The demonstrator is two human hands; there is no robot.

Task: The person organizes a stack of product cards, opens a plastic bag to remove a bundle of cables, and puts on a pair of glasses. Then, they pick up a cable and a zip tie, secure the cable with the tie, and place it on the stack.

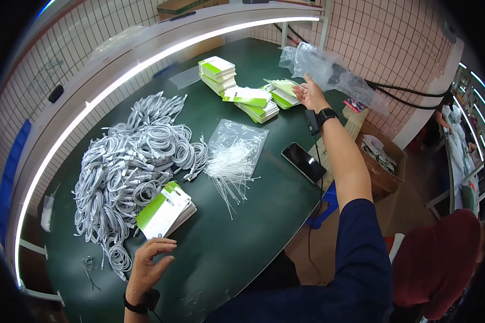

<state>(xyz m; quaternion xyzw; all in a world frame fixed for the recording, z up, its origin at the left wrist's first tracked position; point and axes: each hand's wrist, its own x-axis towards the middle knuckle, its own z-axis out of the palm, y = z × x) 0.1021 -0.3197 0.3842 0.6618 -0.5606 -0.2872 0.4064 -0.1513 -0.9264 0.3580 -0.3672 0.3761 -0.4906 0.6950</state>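
My right hand (pixel 311 95) reaches to the far side of the table, fingers apart, beside a loose pile of green-and-white packaging cards (pixel 283 97). Its fingertips are at the pile's edge; whether they touch it I cannot tell. At the near left, my left hand (pixel 150 265) hovers with thumb and fingers apart and nothing between them. Just beyond it lies a short stack of similar cards (pixel 166 211). A big heap of coiled grey-white cables (pixel 129 161) spreads over the left. White cable ties (pixel 233 164) spill from a clear plastic bag (pixel 248 134) at the middle.
More card stacks stand at the far side, one tall (pixel 218 75) and one lower (pixel 256 102). Crumpled plastic film (pixel 328 67) lies behind my right hand. A phone (pixel 304 162) rests near the right edge. Beyond are a cardboard box (pixel 382 161) and a person in dark red (pixel 436 264).
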